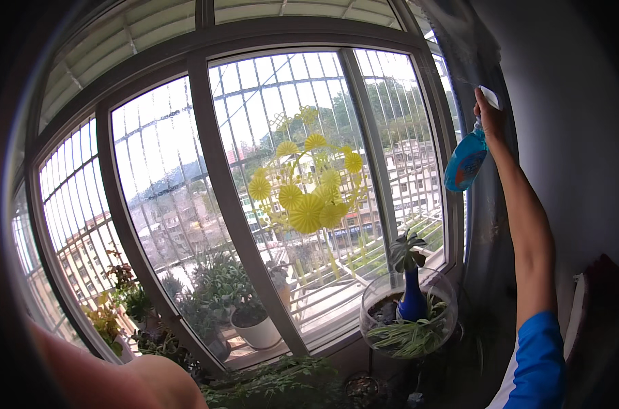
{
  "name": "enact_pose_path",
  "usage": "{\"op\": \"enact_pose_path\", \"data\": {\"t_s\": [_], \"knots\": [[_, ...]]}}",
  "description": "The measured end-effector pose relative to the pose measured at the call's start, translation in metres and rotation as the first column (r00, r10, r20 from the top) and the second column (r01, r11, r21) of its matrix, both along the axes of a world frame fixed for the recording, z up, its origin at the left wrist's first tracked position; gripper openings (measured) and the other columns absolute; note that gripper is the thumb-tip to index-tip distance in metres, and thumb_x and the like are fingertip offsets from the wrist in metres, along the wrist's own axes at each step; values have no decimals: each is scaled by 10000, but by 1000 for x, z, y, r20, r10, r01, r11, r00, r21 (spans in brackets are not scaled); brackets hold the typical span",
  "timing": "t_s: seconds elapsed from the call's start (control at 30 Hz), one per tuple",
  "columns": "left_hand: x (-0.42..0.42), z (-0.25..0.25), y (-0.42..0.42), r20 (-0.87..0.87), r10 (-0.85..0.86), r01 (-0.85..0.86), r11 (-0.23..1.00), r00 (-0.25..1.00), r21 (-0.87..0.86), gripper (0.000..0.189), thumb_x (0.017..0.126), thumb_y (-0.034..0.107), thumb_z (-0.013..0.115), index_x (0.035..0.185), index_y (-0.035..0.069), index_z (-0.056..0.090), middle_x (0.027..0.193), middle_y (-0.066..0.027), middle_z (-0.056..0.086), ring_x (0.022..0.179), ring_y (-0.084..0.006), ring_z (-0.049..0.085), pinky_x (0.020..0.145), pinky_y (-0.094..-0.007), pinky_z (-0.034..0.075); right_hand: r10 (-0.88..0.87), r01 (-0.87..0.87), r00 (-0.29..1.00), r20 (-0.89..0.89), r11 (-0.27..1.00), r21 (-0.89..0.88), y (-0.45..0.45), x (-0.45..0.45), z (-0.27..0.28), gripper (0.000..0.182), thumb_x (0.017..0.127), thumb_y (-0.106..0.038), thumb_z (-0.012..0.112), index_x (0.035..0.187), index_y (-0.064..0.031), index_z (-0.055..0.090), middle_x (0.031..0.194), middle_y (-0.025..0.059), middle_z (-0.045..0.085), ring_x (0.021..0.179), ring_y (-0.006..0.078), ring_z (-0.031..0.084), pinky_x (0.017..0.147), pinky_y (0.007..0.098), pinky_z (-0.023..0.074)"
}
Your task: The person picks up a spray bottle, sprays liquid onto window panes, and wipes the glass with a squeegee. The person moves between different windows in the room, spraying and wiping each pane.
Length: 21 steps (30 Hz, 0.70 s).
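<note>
My right hand (489, 116) is raised at the upper right and wrapped around the neck and white trigger head of a spray bottle (465, 159) of blue liquid. The bottle hangs tilted, its base toward the lower left, and its label bears writing. A faint spray shows to the left of the nozzle, in front of a dark curtain (486, 214) at the window's right edge. My left hand is out of view; only a bent bare arm (151, 381) shows at the lower left. Before me stands a sliding window (299, 87), with water drops and streaks on its middle-left pane.
Yellow fan-shaped decorations (306, 212) are on the central pane. A clear round bowl (363, 319) with a blue vase (412, 299) and leafy plants stands by the lower right frame. Below spreads green foliage (289, 381). Beyond the glass are a white plant pot (256, 330) and metal bars.
</note>
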<state>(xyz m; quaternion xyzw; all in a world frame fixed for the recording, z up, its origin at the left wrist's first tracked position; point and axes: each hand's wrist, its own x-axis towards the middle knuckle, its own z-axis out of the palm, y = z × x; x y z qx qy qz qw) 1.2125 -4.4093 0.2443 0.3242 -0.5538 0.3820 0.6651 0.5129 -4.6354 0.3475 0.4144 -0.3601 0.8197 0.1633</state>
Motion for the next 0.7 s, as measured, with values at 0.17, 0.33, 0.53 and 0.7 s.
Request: {"op": "enact_pose_path", "data": {"t_s": [0.17, 0.33, 0.53, 0.7], "knots": [[-69, 6, -2, -28, 46, -46, 999, 999, -6, 513, 826, 259, 672, 1282, 101, 498, 902, -42, 605, 885, -157, 593, 902, -345, 388, 161, -140, 981, -107, 973, 181, -8, -47, -44, 416, 840, -494, 635, 682, -109, 627, 649, 1, 612, 671, 100, 594, 682, 266, 422], [-128, 18, -15, -25, 20, -19, 999, 999, 25, 517, 823, 257, 676, 1282, 101, 498, 899, -41, 605, 883, -157, 593, 902, -348, 389, 352, -245, 923, -158, 852, 462, -31, -98, -153, 356, 905, -393, 595, 736, -82, 631, 595, 7, 579, 566, 104, 558, 555, 271, 413], [-159, 14, -21, -15, -4, 4, 1000, 1000, 22, 522, 819, 254, 681, 1282, 101, 498, 895, -40, 605, 880, -158, 593, 902, -351, 389, 357, -293, 930, -91, 866, 404, -19, -120, -178, 346, 899, -380, 615, 722, -82, 607, 575, 0, 552, 542, 103, 527, 543, 291, 409], [-163, 11, -15, -1, -1, 1, 999, 1000, 37, 526, 815, 251, 686, 1282, 100, 498, 892, -39, 605, 877, -158, 593, 902, -354, 389, 363, -265, 926, -105, 821, 505, -6, -100, -195, 322, 883, -367, 634, 746, -75, 636, 601, 13, 588, 599, 118, 582, 582, 290, 436]]}}
